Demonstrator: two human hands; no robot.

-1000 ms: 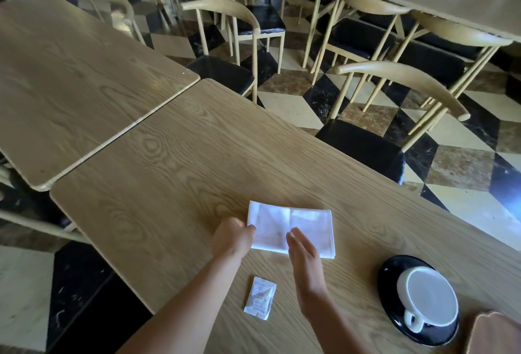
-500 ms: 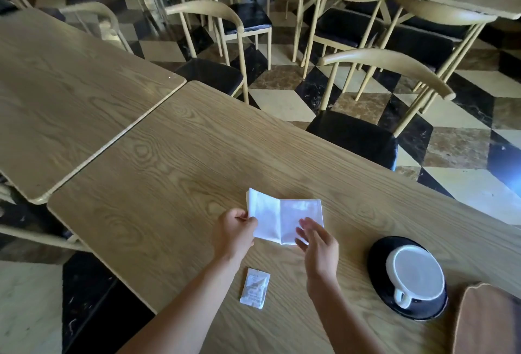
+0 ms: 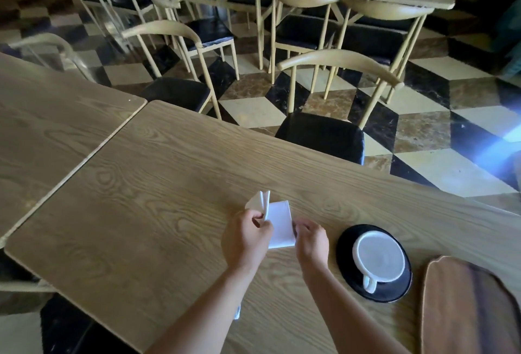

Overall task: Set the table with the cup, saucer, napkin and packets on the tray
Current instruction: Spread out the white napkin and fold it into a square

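A white napkin (image 3: 279, 222) lies folded on the wooden table (image 3: 169, 184), its left flap lifted upright. My left hand (image 3: 246, 236) pinches that raised flap. My right hand (image 3: 311, 239) holds the napkin's right edge against the table. To the right, a white cup (image 3: 379, 260) stands on a black saucer (image 3: 346, 246), handle toward me. A brown wooden tray (image 3: 470, 308) sits at the lower right corner. A white packet (image 3: 237, 312) is mostly hidden under my left forearm.
A second table (image 3: 48, 122) abuts on the left. Black-seated chairs (image 3: 321, 133) stand along the far edge of my table, with more tables and chairs behind on a chequered floor.
The napkin has been folded narrower, with its left part now lifted upright by my left hand. My hands have come closer together. The packet is now covered by my forearm.
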